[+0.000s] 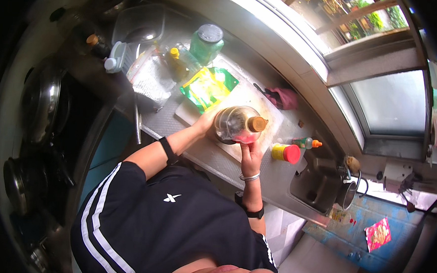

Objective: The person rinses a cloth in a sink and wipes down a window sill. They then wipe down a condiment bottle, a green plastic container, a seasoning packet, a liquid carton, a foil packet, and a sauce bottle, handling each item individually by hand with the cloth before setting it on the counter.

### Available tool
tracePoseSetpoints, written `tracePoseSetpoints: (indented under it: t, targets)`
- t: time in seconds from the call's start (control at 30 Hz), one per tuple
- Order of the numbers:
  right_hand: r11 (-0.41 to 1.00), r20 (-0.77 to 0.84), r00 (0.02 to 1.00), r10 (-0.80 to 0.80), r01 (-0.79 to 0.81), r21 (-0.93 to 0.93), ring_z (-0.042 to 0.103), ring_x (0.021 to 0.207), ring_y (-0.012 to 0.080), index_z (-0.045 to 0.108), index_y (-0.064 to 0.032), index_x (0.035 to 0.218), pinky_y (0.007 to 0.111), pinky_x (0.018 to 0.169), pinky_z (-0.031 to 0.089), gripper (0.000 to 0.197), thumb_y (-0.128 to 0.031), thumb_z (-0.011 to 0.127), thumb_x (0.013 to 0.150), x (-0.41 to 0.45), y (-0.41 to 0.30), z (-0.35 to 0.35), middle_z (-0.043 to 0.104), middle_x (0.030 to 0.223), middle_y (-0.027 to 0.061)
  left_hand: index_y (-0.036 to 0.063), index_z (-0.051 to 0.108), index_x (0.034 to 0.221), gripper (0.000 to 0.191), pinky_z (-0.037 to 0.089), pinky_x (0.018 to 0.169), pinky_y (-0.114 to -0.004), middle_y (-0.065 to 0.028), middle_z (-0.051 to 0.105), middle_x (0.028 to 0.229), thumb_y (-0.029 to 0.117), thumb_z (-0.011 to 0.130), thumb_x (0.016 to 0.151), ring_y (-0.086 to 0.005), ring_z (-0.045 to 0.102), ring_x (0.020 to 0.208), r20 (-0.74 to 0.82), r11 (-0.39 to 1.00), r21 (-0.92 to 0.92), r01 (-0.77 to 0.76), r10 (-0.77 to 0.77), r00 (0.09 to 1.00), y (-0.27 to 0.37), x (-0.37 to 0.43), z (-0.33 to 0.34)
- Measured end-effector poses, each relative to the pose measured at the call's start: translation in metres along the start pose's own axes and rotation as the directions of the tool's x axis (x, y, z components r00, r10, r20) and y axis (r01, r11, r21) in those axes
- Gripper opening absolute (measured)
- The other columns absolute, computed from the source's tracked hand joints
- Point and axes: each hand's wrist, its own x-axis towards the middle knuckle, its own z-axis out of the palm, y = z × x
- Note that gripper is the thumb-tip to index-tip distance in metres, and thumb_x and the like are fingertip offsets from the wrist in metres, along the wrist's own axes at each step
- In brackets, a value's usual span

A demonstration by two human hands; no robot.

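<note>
A large clear plastic bottle [229, 123] with a brown screw cap [257, 124] is held upright over a white cutting board [236, 154]. Its contents look dark, and a red patch shows low on its side. My left hand [207, 122] grips the bottle's left side, the fingers mostly hidden behind it. From the near side my right hand [252, 156] holds the bottle low down, wearing a silver bangle [249, 176]. Just beyond the bottle, a green and yellow plastic packet [210, 88] lies on the board. I cannot tell whether the bottle touches the board.
A yellow tub with a red lid [291, 154] and an orange-tipped bottle [307, 143] lie right, beside the sink [314, 178]. At the back stand a green jar [206, 43] and a yellow-capped bottle [175, 58]. A pink cloth [284, 98] lies near the wall. Pans [38, 101] sit left.
</note>
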Motion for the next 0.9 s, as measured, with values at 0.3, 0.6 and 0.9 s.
tracePoseSetpoints:
  t: [0.3, 0.6, 0.9]
  targets:
    - [0.993, 0.098, 0.99, 0.098, -0.103, 0.05, 0.057, 0.068, 0.0133, 0.058, -0.0025, 0.089, 0.026, 0.063, 0.044, 0.019, -0.014, 0.059, 0.073, 0.017, 0.012, 0.0, 0.061, 0.073, 0.0065, -0.0058, 0.044, 0.114, 0.037, 0.031, 0.093, -0.027, -0.0115, 0.048, 0.115, 0.021, 0.033, 0.091, -0.0167, 0.044, 0.106, 0.045, 0.902, 0.285, -0.325, 0.326, 0.944, 0.017, -0.031, 0.024]
    - [0.767, 0.372, 0.911, 0.179, -0.366, 0.527, 0.054, 0.066, 0.0082, 0.059, 0.0019, 0.084, 0.021, 0.062, 0.045, 0.016, -0.008, 0.06, 0.071, -0.005, 0.036, -0.036, 0.059, 0.073, 0.0023, -0.006, 0.053, 0.105, 0.031, 0.039, 0.083, -0.024, -0.0083, 0.057, 0.099, 0.018, 0.042, 0.088, -0.0127, 0.051, 0.092, -0.057, 0.777, 0.526, -0.347, 0.439, 0.897, -0.009, -0.075, 0.032]
    - [0.758, 0.133, 0.967, 0.218, -0.254, 0.601, 0.052, 0.052, 0.0068, 0.056, 0.0004, 0.075, 0.021, 0.037, 0.044, 0.01, -0.007, 0.059, 0.069, -0.096, 0.082, -0.17, 0.053, 0.062, 0.0013, -0.0045, 0.06, 0.079, 0.018, 0.048, 0.066, -0.025, -0.008, 0.061, 0.074, 0.011, 0.051, 0.084, -0.0128, 0.058, 0.067, 0.122, 0.754, 0.586, -0.296, 0.278, 0.953, -0.098, -0.115, 0.104]
